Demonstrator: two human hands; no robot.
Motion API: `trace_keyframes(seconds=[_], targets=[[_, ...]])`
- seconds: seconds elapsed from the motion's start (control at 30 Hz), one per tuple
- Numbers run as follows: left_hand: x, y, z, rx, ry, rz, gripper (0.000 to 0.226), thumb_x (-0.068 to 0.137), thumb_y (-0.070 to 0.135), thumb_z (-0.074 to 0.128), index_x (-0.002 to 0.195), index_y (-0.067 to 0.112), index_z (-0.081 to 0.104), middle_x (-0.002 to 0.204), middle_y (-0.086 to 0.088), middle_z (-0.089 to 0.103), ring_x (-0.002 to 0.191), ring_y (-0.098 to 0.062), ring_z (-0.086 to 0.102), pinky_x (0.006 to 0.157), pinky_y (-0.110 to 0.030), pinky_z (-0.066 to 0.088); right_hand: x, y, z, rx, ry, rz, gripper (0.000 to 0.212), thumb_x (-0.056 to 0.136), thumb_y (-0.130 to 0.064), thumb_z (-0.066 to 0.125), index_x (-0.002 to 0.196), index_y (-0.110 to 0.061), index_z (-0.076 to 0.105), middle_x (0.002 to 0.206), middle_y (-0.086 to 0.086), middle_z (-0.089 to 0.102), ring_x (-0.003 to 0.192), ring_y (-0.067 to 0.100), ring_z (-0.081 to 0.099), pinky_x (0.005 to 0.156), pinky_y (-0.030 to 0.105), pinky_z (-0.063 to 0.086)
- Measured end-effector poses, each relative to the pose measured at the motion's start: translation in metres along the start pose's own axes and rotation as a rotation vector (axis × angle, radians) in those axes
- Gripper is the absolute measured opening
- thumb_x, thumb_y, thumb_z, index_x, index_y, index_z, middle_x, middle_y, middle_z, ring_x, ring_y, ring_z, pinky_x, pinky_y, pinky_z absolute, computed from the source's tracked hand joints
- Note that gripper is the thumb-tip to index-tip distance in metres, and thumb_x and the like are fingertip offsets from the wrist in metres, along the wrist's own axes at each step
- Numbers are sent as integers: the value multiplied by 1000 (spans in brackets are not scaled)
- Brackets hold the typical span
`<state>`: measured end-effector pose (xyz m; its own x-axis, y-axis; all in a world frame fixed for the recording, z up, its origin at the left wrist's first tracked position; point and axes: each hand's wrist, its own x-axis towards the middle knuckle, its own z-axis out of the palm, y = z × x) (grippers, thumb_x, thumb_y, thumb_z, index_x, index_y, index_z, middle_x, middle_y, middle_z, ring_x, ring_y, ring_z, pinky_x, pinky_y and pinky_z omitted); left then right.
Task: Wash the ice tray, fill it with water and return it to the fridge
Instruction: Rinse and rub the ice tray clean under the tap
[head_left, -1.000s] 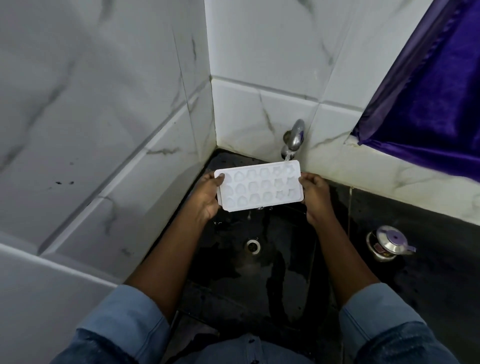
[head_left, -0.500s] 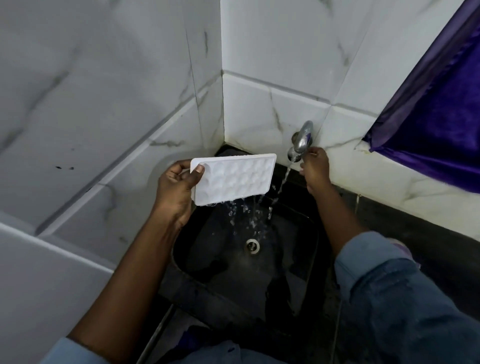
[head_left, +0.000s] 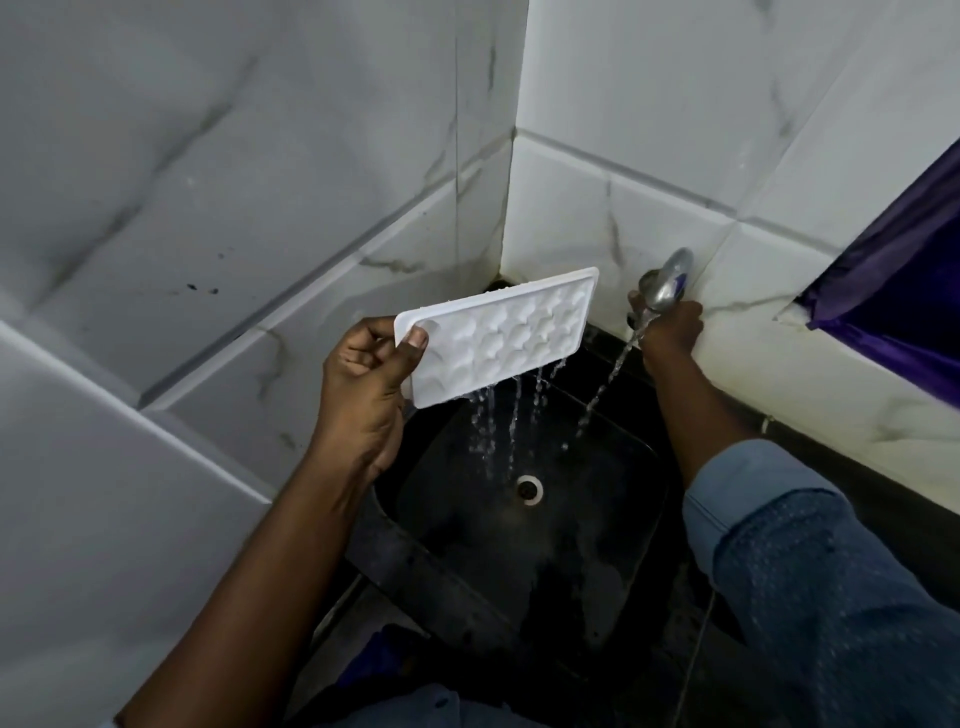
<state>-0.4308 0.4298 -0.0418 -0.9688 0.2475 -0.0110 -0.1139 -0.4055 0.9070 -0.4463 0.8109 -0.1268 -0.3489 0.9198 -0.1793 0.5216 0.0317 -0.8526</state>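
My left hand grips the left end of the white ice tray, thumb on its face. The tray is tipped up on its long edge above the black sink, and water pours from its lower edge into the basin. My right hand is curled around the metal tap on the back wall. A thin stream of water runs from the tap down into the sink, to the right of the tray.
White marble-look tiles close in the sink corner on the left and behind. A purple curtain hangs at the right. The drain sits mid-basin. A dark counter edge runs along the right wall.
The tray was held level under the tap by both hands; the right hand left it for the tap, and the left hand tipped it so the water spills out.
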Motion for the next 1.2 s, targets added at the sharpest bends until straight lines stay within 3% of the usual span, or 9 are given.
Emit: trace_keyframes(seconds=[0.13, 0.2, 0.33, 0.57, 0.67, 0.83, 0.93, 1.07, 1.2], targets=[[-11, 2, -2, -45, -18, 30, 25, 91, 7, 72, 80, 28, 78, 87, 4, 81, 83, -10, 77, 69, -27, 62, -2, 5, 5, 52, 0, 50, 60, 92, -26, 77, 139, 1, 52, 144, 20, 57, 124, 36, 61, 105, 43, 52], [-15, 4, -1, -55, -28, 49, 23, 90, 7, 74, 80, 28, 78, 88, 6, 80, 85, -9, 76, 75, -26, 61, 1, 7, 4, 124, -19, 88, 49, 93, -19, 75, 135, 1, 61, 135, 18, 66, 117, 32, 67, 103, 45, 55], [-19, 4, -1, -124, -26, 42, 17, 84, 8, 75, 80, 24, 77, 89, 4, 80, 86, -11, 75, 82, -27, 61, -4, 5, 1, 328, -52, 182, 30, 91, -4, 72, 119, 6, 71, 110, 17, 75, 82, 27, 72, 81, 47, 61], [-20, 2, 1, -89, -57, 65, 24, 89, 4, 74, 82, 26, 79, 92, 5, 81, 90, -10, 76, 84, -24, 59, -16, 3, -11, 521, -175, 235, 26, 94, 0, 68, 118, 12, 68, 88, 17, 72, 62, 26, 64, 63, 40, 55], [-19, 1, 0, -81, -95, 72, 24, 88, 2, 73, 83, 25, 79, 108, -4, 82, 106, -18, 76, 90, -27, 58, -18, 6, -21, 511, -257, 249, 30, 99, -8, 64, 125, 6, 65, 100, 17, 72, 66, 25, 64, 63, 37, 57], [-17, 5, -1, -106, -174, 62, 18, 84, 9, 84, 81, 26, 79, 116, -10, 80, 120, -22, 73, 94, -27, 58, -31, 8, -38, 574, -293, 352, 38, 104, -18, 52, 140, -8, 59, 128, 7, 66, 113, 30, 62, 104, 44, 52], [-14, 10, 0, -125, -221, 70, 12, 79, 18, 88, 82, 25, 79, 116, -9, 81, 121, -21, 72, 92, -26, 59, -50, 3, -56, 672, -193, 346, 37, 103, -18, 52, 137, -7, 61, 123, 7, 68, 113, 29, 65, 92, 38, 52], [-11, 18, 3, -131, -269, 62, 19, 72, 32, 94, 82, 26, 78, 117, -9, 80, 126, -23, 70, 95, -32, 60, -100, 0, -86, 699, -152, 160, 27, 98, -21, 59, 120, -9, 69, 98, 5, 73, 86, 23, 68, 72, 31, 51], [-11, 23, 11, -136, -320, 72, 18, 73, 32, 93, 82, 27, 79, 115, -7, 81, 123, -21, 72, 91, -31, 61, -152, -7, -113, 621, -265, -95, 29, 105, -28, 56, 126, -11, 69, 114, 8, 76, 87, 19, 69, 74, 32, 54]])
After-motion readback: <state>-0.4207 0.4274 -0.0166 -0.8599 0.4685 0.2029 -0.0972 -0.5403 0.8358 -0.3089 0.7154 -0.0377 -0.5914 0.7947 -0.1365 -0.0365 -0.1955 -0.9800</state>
